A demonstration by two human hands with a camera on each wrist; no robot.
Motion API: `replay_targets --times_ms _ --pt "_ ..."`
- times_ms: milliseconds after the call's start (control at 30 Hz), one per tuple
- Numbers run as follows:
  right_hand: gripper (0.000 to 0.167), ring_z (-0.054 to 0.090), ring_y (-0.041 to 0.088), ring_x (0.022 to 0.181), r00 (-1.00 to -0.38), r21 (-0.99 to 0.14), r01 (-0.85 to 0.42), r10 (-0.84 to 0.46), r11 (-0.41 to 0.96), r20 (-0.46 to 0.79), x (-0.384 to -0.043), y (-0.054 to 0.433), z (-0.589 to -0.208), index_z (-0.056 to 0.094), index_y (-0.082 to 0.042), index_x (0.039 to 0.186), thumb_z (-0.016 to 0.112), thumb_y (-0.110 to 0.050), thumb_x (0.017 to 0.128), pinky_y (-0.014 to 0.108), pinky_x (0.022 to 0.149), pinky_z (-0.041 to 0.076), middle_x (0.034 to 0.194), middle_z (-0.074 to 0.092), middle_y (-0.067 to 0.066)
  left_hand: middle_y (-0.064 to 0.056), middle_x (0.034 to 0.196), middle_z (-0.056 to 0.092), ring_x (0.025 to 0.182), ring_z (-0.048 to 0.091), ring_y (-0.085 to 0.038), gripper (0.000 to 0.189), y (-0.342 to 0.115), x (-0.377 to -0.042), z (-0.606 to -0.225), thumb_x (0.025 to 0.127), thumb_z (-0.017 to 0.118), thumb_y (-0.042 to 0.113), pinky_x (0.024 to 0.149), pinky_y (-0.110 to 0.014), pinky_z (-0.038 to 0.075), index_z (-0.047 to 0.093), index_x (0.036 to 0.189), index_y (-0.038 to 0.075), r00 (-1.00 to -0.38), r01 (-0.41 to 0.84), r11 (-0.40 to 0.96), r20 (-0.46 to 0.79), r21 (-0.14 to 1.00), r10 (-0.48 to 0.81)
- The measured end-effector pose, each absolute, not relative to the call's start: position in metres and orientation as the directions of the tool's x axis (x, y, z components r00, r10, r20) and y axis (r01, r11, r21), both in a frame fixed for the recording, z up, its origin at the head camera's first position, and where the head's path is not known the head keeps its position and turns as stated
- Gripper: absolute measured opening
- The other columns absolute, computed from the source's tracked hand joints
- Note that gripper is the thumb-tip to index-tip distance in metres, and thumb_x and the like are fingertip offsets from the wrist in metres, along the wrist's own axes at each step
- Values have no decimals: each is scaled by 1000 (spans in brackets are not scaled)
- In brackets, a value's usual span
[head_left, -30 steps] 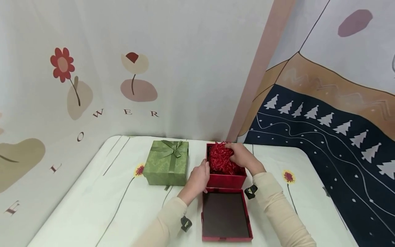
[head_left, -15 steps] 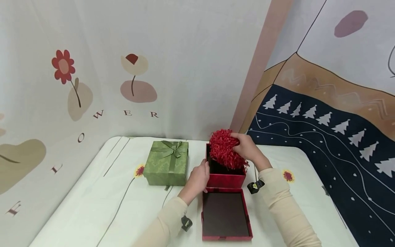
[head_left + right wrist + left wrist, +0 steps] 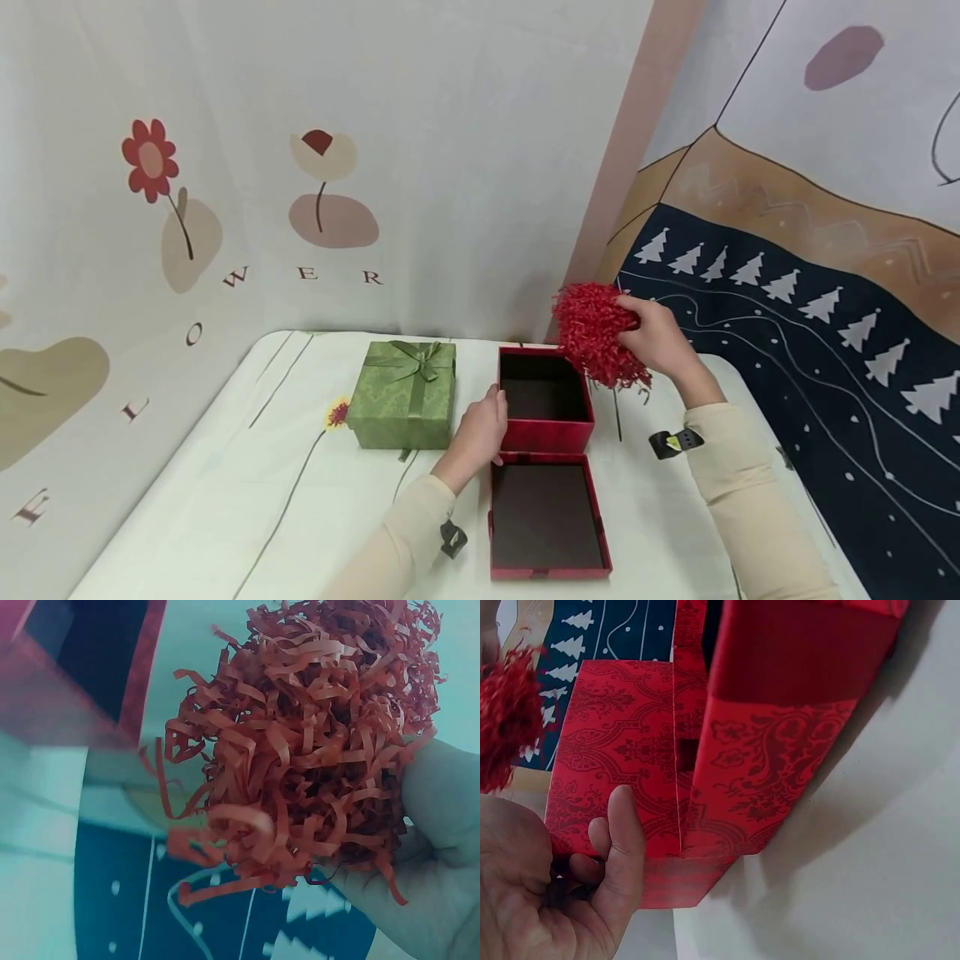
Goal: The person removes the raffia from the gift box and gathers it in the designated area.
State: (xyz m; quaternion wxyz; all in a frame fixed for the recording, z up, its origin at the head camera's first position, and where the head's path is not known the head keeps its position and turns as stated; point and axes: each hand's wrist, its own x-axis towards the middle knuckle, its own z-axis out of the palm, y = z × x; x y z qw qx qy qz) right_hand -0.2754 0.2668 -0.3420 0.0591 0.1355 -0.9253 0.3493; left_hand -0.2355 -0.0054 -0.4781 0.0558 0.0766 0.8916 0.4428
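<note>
A clump of crinkled red paper shreds (image 3: 594, 335) hangs above the back right of the table. My right hand (image 3: 662, 340) pinches it from the right side, and loose strands dangle in the right wrist view. Just left of the clump stands a red gift box (image 3: 546, 437), uncovered, its dark inside bare as far as I can see. My left hand (image 3: 477, 435) grips the left edge of that box, with a finger (image 3: 624, 838) against its patterned front. Directly in front of the box lies its lid (image 3: 551, 517), dark lining upward.
To the left, a green gift box (image 3: 405, 396) with a ribbon bow stands closed. The flower-printed cloth (image 3: 225, 467) covers the table. Patterned hangings (image 3: 450, 183) rise along the table's back and right edges.
My right hand has lifted the red paper shreds out of the red box and carried them up and right. The left hand holds the same place on the box.
</note>
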Motion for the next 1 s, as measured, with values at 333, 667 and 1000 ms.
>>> replay_targets --times_ms 333,667,1000 --pt "40 61 35 87 -969 -549 -234 -149 802 196 -255 314 -361 61 8 130 60 14 91 45 77 56 112 65 30 -36 114 66 36 59 -13 59 -5 -237 -477 115 26 33 58 -28 57 36 155 -9 -981 92 608 -33 789 191" --pt "44 61 32 85 -985 -484 -170 -146 859 88 -237 351 -405 58 15 130 63 16 86 43 73 56 113 65 34 -38 125 62 35 59 -12 58 -7 -237 -474 116 26 32 64 -29 59 35 154 -10 -980 106 620 -24 777 198" --pt "51 61 52 114 -993 -455 -88 -113 886 -29 -219 368 -451 53 19 135 62 17 85 61 94 52 129 57 42 -36 120 64 36 60 -14 58 -7 -236 -473 116 26 33 58 -26 56 34 156 -9 -977 82 613 -57 786 204"
